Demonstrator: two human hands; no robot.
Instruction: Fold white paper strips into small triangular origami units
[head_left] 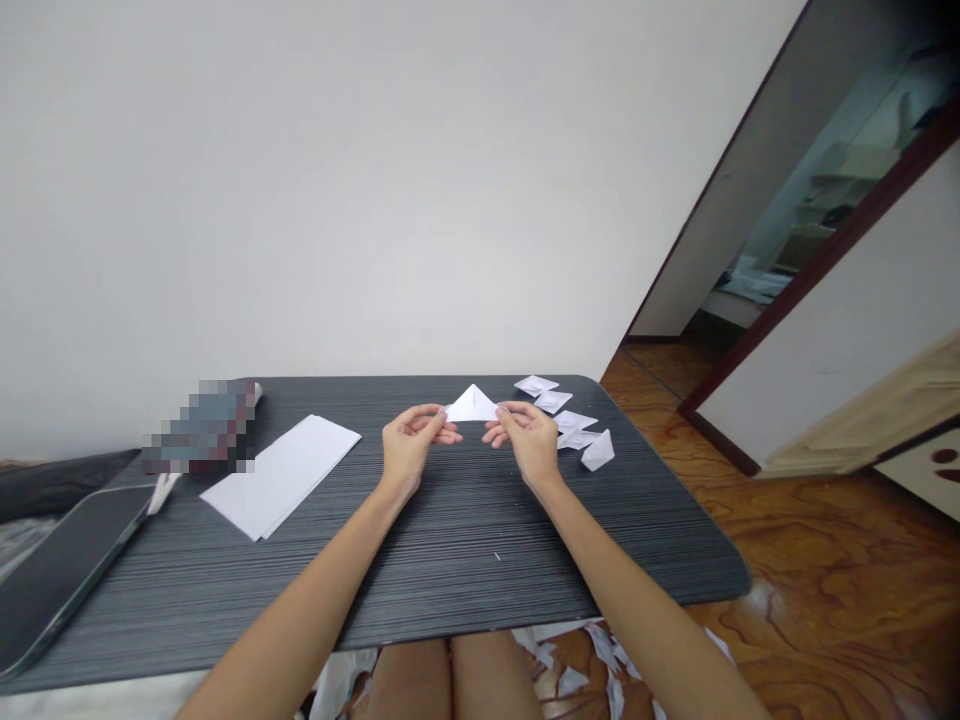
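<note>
Between my two hands, just above the dark table (450,540), is a small piece of folded white paper (473,404) with its peak pointing up. My left hand (411,445) pinches its left corner between thumb and fingers. The right corner is gripped the same way by my right hand (526,437). Beyond my right hand lie several folded paper boats (553,401), set in an uneven row toward the table's right side. The nearest one, a folded paper piece (598,451), is turned at an angle.
Left of my arms, a stack of white paper sheets (281,477) rests on the table. A blurred-out object (206,425) and a dark flat phone-shaped thing (67,570) sit farther left. Paper scraps (574,680) litter the wooden floor (840,590). A white wall (420,190) rises behind.
</note>
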